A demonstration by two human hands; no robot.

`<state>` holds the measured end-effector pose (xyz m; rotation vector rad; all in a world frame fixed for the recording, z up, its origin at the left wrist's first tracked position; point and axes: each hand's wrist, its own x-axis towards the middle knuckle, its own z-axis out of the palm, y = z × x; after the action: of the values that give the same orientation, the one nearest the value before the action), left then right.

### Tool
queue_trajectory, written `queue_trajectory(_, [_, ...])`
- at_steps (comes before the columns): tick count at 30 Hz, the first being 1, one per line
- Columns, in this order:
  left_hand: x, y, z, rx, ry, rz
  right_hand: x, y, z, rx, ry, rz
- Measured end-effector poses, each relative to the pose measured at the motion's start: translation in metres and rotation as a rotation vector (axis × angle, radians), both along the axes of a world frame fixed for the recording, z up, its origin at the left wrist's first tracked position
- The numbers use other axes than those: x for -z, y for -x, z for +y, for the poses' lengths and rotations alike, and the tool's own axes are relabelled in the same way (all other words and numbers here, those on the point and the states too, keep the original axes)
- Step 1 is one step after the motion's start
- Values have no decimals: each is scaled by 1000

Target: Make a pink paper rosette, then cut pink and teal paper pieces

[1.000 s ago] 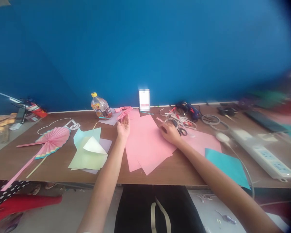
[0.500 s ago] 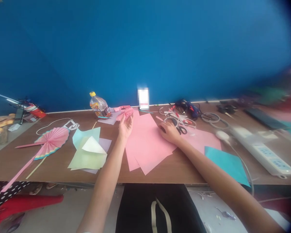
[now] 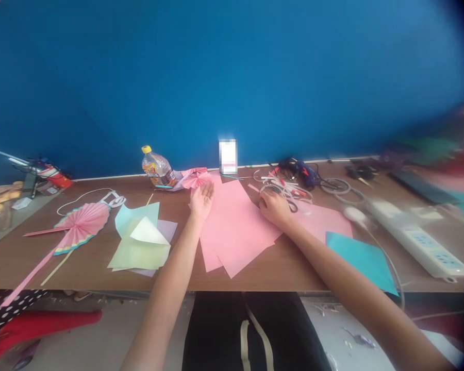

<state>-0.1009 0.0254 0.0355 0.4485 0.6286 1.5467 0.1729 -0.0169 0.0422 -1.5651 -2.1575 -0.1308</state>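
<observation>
My left hand (image 3: pixel 202 201) is palm up with its fingers apart, just in front of a pleated pink paper fan (image 3: pixel 196 180) near the back of the table. Nothing shows in that palm. My right hand (image 3: pixel 275 207) has curled fingers and closes on black-handled scissors (image 3: pixel 293 206), mostly covered by the hand. Overlapping sheets of pink paper (image 3: pixel 235 232) lie between both hands. On the left rests a finished-looking pink pleated fan (image 3: pixel 84 221) with a blue and yellow edge and long pink strips.
A yellow-capped bottle (image 3: pixel 158 169) stands behind pale green paper (image 3: pixel 139 252). Tangled white cables (image 3: pixel 294 191) lie beyond my right hand. Teal paper (image 3: pixel 361 260) and a white power strip (image 3: pixel 421 239) are on the right. A bright, blurred-out upright rectangle (image 3: pixel 228 156) leans against the blue wall.
My left hand has let go of the pleated pink fan and opened, drawing slightly nearer. My right hand has shifted a little right and curled over the scissors.
</observation>
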Motion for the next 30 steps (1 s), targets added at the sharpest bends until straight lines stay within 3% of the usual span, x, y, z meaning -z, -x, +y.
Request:
queue_trajectory(3, [5,-8,2,-33,-70,354,-2,2,-2,18,-7,-25])
queue_trajectory(7, [14,-21,-4,-123,-300,1201,-4,2,-3,59,8,-36])
queue_trajectory(9, [18,-29,-9,-90,-459,1562,-3,1,-3,62,13,-29])
queue_trajectory(12, [22,-42,-17,-37,-627,1843,-2,2,-3,21,34,24])
queue_trajectory(18, [25,-60,-23,-53,-683,2043,2,6,-1,-90,104,298])
queue_trajectory(30, [22,-64,-29,-44,-657,2057,7,3,8,-289,429,956])
